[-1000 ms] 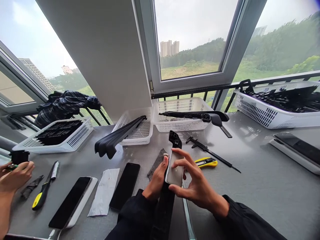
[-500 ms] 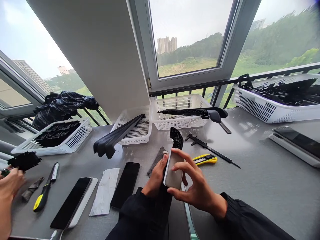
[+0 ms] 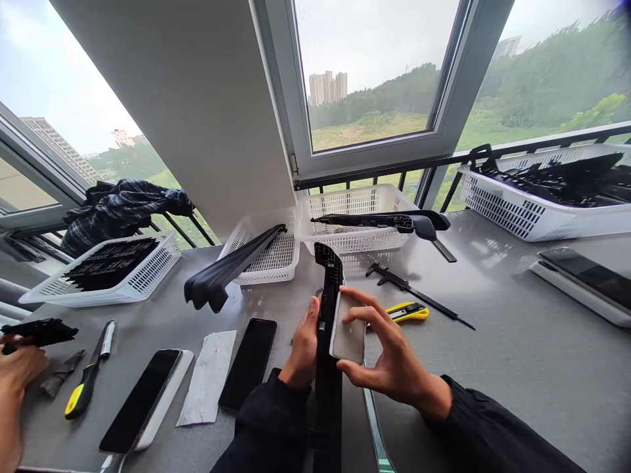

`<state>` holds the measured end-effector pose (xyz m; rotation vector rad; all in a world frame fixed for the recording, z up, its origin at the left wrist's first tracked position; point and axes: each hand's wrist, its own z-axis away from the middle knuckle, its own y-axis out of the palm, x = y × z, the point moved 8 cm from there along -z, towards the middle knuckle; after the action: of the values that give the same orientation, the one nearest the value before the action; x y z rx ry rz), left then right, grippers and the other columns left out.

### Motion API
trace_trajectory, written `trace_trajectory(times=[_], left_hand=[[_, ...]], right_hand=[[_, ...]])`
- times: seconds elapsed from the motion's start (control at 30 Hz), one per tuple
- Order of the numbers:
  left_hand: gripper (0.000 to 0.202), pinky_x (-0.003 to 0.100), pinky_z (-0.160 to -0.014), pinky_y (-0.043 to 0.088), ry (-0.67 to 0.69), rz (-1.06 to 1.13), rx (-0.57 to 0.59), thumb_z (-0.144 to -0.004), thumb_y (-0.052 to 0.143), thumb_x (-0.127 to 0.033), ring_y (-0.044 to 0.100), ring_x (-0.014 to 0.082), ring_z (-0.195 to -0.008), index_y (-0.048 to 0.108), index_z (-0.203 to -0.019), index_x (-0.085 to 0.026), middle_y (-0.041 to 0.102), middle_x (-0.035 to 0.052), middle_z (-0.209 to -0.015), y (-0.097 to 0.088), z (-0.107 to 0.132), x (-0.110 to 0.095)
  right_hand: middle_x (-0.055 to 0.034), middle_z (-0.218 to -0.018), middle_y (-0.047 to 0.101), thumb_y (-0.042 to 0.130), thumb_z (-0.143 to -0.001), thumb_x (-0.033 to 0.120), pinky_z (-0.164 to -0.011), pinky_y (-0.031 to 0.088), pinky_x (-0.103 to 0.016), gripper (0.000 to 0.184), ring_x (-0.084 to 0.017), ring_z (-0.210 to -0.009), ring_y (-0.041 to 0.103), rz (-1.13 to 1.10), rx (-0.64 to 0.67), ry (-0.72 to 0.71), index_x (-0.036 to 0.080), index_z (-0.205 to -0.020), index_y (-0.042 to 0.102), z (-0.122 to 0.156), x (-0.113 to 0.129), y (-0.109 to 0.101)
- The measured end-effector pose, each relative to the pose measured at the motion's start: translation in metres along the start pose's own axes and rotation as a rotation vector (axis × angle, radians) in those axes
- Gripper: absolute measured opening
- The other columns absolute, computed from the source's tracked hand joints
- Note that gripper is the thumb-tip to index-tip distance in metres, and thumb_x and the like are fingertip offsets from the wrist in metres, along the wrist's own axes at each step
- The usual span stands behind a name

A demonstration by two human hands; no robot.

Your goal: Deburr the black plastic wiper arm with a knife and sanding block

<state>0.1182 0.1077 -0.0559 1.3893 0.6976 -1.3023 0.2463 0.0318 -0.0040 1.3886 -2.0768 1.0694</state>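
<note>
My left hand [image 3: 302,348] grips a long black plastic part [image 3: 327,341] that stands on edge, its hooked end pointing up toward the baskets. My right hand [image 3: 389,355] pinches a small grey rectangular pad [image 3: 348,328] and presses it flat against the right side of that part. Both hands hover over the grey table [image 3: 493,355] near its front edge. A dark grey cloth lies mostly hidden behind the part.
A yellow utility knife [image 3: 407,313] and a black caliper [image 3: 414,295] lie just right. Two phones [image 3: 246,364] [image 3: 140,401] and white paper [image 3: 207,378] lie left. White baskets [image 3: 357,226] [image 3: 537,217] [image 3: 106,269] hold black parts. Another person's hand [image 3: 17,374] holds a black piece at far left.
The black part has been raised and turned more upright, its top end now higher. My right hand moved the grey pad up along its side. The other person's hand shifted lower left.
</note>
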Motion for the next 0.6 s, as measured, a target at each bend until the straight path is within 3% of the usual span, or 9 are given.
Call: trace_trajectory(times=[0.07, 0.17, 0.27, 0.33, 0.5, 0.6], left_hand=[[0.074, 0.035, -0.104, 0.053, 0.04, -0.077, -0.014, -0.088, 0.069, -0.083, 0.069, 0.0309, -0.122, 0.082, -0.12, -0.017, 0.081, 0.0107, -0.113, -0.001, 0.001, -0.006], [0.081, 0.037, -0.095, 0.055, -0.021, -0.079, 0.065, -0.09, 0.063, -0.086, 0.07, 0.0313, -0.112, 0.081, -0.124, -0.015, 0.081, 0.0114, -0.108, 0.006, 0.001, 0.0], [0.081, 0.037, -0.091, 0.055, -0.033, -0.044, 0.134, -0.094, 0.06, -0.083, 0.071, 0.0303, -0.108, 0.078, -0.133, -0.014, 0.081, 0.0112, -0.11, 0.012, 0.002, 0.006], [0.079, 0.036, -0.091, 0.055, -0.014, -0.057, 0.107, -0.095, 0.062, -0.082, 0.071, 0.0303, -0.109, 0.078, -0.131, -0.014, 0.081, 0.0113, -0.113, 0.01, 0.002, 0.005], [0.072, 0.035, -0.095, 0.055, 0.0, -0.059, -0.051, -0.087, 0.072, -0.081, 0.07, 0.0328, -0.118, 0.083, -0.115, -0.016, 0.082, 0.0111, -0.115, 0.0, 0.002, -0.003], [0.067, 0.035, -0.106, 0.052, 0.023, -0.019, -0.049, -0.087, 0.074, -0.079, 0.066, 0.033, -0.129, 0.082, -0.116, -0.019, 0.082, 0.0101, -0.119, 0.003, 0.001, -0.007]], right_hand=[[-0.0175, -0.168, 0.049, 0.084, -0.088, 0.032, -0.118, 0.053, -0.047, 0.046, -0.035, -0.153, 0.053, -0.001, 0.015, -0.016, 0.027, -0.125, 0.058, -0.001, 0.0, 0.0], [-0.0163, -0.169, 0.048, 0.084, -0.089, 0.031, -0.12, 0.052, -0.045, 0.045, -0.032, -0.153, 0.054, -0.013, 0.068, -0.018, 0.027, -0.126, 0.059, -0.002, -0.001, 0.003], [-0.0156, -0.169, 0.049, 0.084, -0.09, 0.032, -0.122, 0.05, -0.047, 0.044, -0.032, -0.154, 0.052, 0.03, 0.008, 0.026, 0.028, -0.126, 0.06, -0.002, -0.006, -0.003], [-0.0155, -0.17, 0.047, 0.084, -0.09, 0.032, -0.124, 0.047, -0.05, 0.045, -0.033, -0.156, 0.049, 0.05, -0.009, 0.03, 0.028, -0.128, 0.06, -0.003, -0.006, -0.004], [-0.0166, -0.173, 0.044, 0.084, -0.084, 0.028, -0.125, 0.047, -0.051, 0.06, -0.034, -0.157, 0.049, 0.058, 0.108, -0.024, 0.027, -0.139, 0.061, -0.004, -0.003, 0.001], [-0.017, -0.166, 0.055, 0.079, -0.09, 0.032, -0.121, 0.051, -0.051, 0.051, -0.035, -0.15, 0.058, 0.034, 0.006, -0.004, 0.025, -0.139, 0.065, -0.006, -0.005, -0.013]])
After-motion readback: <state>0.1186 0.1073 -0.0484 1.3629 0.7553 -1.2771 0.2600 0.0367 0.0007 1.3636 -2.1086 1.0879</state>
